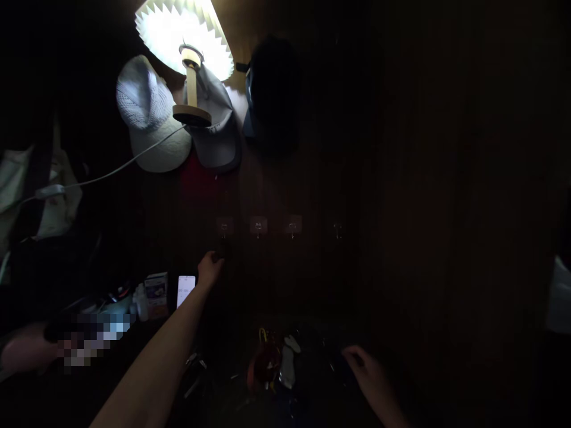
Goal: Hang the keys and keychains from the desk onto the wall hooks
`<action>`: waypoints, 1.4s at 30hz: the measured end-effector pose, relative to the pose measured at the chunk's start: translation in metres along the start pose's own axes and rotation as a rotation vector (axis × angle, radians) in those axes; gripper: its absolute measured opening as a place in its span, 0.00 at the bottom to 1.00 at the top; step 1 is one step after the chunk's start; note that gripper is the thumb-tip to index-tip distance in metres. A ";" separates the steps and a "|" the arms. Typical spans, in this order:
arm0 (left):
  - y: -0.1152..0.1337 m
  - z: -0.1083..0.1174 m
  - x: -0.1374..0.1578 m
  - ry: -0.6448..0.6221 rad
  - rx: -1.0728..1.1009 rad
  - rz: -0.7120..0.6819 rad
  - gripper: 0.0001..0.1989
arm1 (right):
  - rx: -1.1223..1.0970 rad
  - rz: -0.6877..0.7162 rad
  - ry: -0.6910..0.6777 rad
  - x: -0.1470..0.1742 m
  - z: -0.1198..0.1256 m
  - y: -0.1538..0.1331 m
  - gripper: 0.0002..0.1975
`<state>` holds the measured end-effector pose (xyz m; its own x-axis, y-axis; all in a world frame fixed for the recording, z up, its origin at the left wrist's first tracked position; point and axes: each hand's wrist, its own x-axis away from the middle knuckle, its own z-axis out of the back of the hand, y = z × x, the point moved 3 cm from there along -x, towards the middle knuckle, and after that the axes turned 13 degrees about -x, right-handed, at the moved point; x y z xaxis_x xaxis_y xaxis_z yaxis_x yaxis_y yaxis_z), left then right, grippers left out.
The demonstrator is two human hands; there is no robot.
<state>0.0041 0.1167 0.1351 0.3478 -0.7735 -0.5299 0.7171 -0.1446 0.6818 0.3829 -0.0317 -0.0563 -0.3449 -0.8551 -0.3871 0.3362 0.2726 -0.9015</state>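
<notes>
My left hand (209,270) reaches out to the dark wall, just below the leftmost clear hook (224,227). Its fingers are closed in a pinch, and a small dark thing at the fingertips is too dim to name. Low on the right, my right hand (363,368) is over the dark surface with its fingers drawn together; whatever lies at their tips is lost in shadow. Between the hands lies a reddish-brown bundle (266,362) with a yellow loop, beside a pale grey item (288,368).
A lit lamp (191,89) with a pleated shade is at the top, its cord (120,171) running left. Around it hang a white cap (156,131), a grey cap (216,139) and a dark cap (274,89). A phone (185,288) and a small box (157,294) stand left.
</notes>
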 end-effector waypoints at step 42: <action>-0.101 0.014 0.150 -0.146 0.131 0.042 0.14 | 0.029 -0.010 0.021 -0.006 0.000 0.006 0.15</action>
<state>-0.0245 0.0067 -0.0056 0.2779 -0.8603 -0.4274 0.6155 -0.1821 0.7668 0.3871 -0.0249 -0.0599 -0.3665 -0.8480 -0.3828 0.3583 0.2511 -0.8992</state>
